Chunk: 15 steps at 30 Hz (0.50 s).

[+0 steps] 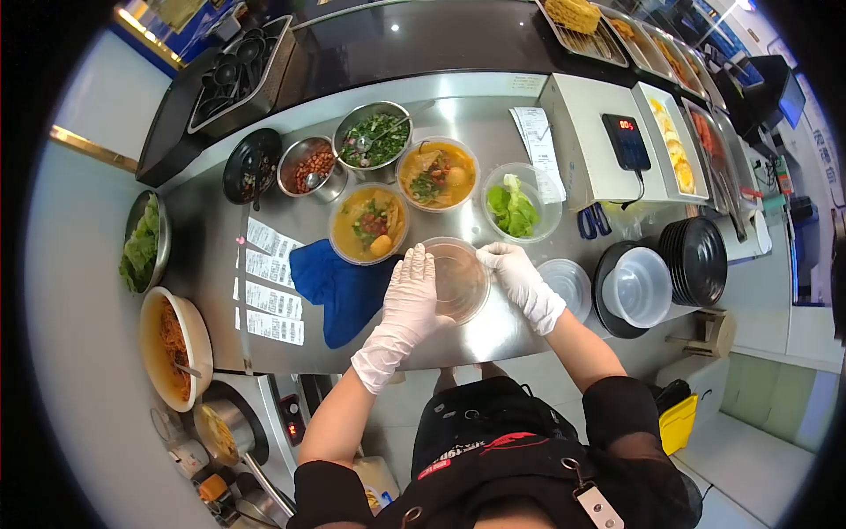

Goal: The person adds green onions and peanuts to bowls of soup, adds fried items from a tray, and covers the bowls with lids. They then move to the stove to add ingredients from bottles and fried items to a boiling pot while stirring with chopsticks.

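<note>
A clear round lid or container (460, 282) is between my gloved hands near the counter's front edge. My left hand (410, 295) lies along its left side, fingers stretched out together. My right hand (520, 278) pinches its upper right rim. Just beyond are two filled soup bowls, one (368, 224) above my left hand and another (437, 175) farther back. A clear bowl with lettuce (514, 208) stands beyond my right hand. A blue cloth (339, 286) lies left of my left hand. Whether the clear piece holds anything is hard to tell.
Metal bowls of chopped greens (374, 137) and peanuts (310, 167) stand at the back left. Receipts (271, 282) lie at left. An empty plastic bowl (636, 286), black plates (693, 262), scissors (593, 220) and a clear lid (566, 286) are at right.
</note>
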### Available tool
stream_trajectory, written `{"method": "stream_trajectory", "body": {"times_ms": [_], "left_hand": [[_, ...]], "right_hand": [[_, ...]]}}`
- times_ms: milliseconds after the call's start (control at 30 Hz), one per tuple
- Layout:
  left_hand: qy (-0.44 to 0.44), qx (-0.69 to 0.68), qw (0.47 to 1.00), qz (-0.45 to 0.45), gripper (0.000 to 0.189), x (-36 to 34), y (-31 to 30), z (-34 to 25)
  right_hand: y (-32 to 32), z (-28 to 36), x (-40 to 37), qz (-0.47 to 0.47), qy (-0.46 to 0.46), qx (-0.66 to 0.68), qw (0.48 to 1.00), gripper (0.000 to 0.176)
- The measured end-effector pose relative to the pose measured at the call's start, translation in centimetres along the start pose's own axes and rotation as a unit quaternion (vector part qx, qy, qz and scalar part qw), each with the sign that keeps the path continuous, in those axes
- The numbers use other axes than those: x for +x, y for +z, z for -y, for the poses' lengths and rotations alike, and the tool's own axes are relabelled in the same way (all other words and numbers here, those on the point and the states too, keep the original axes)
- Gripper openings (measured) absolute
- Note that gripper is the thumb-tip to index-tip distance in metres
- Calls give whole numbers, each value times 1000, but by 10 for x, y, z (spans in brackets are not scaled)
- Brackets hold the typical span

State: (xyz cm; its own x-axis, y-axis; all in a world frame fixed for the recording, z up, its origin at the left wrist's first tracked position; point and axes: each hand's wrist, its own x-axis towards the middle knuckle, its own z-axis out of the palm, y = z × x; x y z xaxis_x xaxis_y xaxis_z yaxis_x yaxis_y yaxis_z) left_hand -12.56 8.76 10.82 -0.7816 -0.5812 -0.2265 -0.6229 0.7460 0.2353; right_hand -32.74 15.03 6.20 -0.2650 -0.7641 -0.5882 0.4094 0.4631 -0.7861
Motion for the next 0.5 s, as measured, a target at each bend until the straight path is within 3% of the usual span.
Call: {"method": "stream_trajectory", "body": {"times_ms": [133,300,500], "left_hand": [[-13,13,1000,21,112,2,-3,-5],[-18,22,999,23,113,4,-6,-10],[-15,39,999,33,116,3,-2,-7]], "right_hand": [[-1,3,0,7,-16,-78,997,13],[-8,-13,-21,4,-17,-20,1000,11],[8,-40,-45,-97,-22,42,994,15]]}}
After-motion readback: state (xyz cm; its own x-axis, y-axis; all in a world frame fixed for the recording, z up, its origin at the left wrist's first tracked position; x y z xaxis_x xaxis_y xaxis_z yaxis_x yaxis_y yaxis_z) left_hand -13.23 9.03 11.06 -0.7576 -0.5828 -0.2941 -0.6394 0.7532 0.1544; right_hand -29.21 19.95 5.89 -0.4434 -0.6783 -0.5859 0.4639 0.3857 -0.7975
